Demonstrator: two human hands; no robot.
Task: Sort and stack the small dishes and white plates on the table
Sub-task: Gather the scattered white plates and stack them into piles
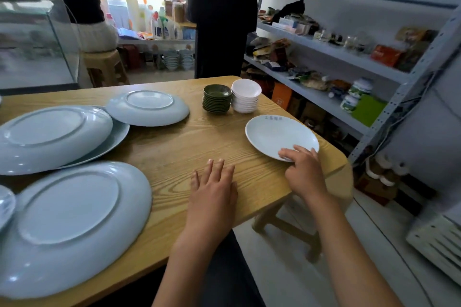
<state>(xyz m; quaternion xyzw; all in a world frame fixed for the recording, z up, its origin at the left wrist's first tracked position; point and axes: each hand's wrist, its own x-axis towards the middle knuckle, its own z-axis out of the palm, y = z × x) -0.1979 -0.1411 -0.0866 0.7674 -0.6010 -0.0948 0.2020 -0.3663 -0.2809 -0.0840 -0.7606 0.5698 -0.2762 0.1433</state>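
Plates are lying spread over the wooden table [174,147]. One small white plate [277,136] is sitting right way up near the table's right edge, with faint print at its far rim. The right hand [303,172] is resting on that plate's near rim, fingers [289,154] lying over the edge and bent at the knuckles; whether the thumb is gripping underneath cannot be told. The left hand [214,187] is lying palm down on the bare wood just left of it, fingers straight and a little spread, holding nothing.

Four large plates are lying upside down on the left half. The nearest plate [72,224] is filling the lower left corner. Beyond it, a second plate [50,134] is resting on top of a third [117,132], of which only the right rim is showing. A fourth plate [147,107] is lying alone farther back, its edge close to the pair. Part of another dish [6,204] is peeking in at the left border.

Two stacks of small dishes are standing side by side near the far right corner, touching or nearly so: dark green dishes [216,98] on the left, white dishes [245,96] on the right, the white stack leaning slightly.

Behind the table two people are present, one seated on a stool [104,67], one standing. Grey shelves [324,50] along the right wall are holding packets and jars.
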